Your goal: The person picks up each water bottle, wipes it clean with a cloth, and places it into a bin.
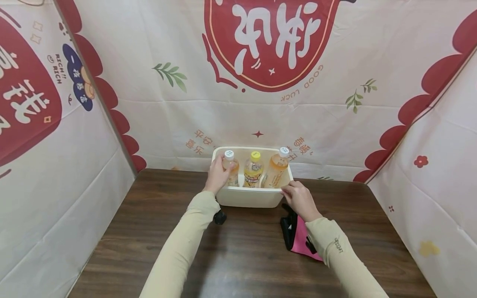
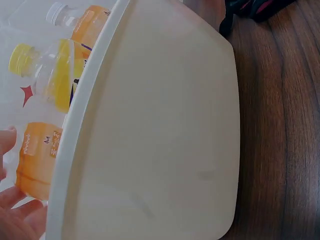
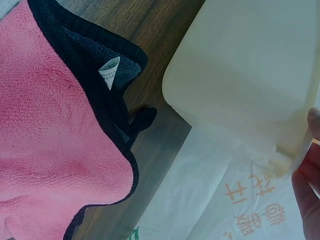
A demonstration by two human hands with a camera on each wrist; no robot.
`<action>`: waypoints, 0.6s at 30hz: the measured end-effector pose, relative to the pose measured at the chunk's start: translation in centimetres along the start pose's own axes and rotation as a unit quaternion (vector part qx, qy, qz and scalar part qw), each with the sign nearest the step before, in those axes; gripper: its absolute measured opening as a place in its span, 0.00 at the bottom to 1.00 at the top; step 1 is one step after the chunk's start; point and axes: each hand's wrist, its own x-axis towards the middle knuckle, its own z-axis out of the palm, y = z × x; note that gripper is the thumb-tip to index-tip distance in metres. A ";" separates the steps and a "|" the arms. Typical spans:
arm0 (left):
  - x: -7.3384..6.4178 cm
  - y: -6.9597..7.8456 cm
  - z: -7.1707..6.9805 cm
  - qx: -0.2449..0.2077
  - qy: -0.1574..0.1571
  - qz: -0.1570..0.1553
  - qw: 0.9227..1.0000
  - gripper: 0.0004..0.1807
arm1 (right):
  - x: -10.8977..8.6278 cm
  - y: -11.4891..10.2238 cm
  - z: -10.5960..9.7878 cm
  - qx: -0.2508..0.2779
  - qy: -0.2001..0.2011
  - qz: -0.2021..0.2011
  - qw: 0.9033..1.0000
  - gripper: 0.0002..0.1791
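Note:
A cream plastic bin (image 1: 249, 198) stands on the table with three drink bottles upright inside. My left hand (image 1: 218, 174) is over the bin's left end, its fingers and thumb round the upper part of the white-capped left bottle (image 2: 37, 157). In the middle is a yellow-capped bottle (image 1: 254, 170), and at the right end a white-capped bottle (image 1: 276, 169) with an orange label leans slightly. My right hand (image 1: 301, 199) pinches the bin's rim at the front right corner; the right wrist view shows thumb and fingers on either side of that rim.
A pink cloth (image 3: 65, 135) with black edging lies folded on the dark wooden table (image 1: 149, 231), under my right forearm. Behind the bin hangs a printed white fabric wall (image 1: 149, 120), and similar fabric closes off both sides.

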 end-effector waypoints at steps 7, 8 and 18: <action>-0.2 0.5 0.0 0.012 -0.021 0.001 1.000 0.30 | 0.2 -0.1 0.1 0.004 -0.003 -0.002 1.000 0.05; -0.2 0.5 0.0 0.014 -0.022 0.003 1.000 0.30 | 0.3 -0.1 0.2 0.004 -0.003 -0.003 1.000 0.05; -0.8 1.2 -1.6 0.036 -0.044 -0.029 0.998 0.33 | 0.9 -0.1 -0.8 0.000 -0.071 0.019 0.997 0.08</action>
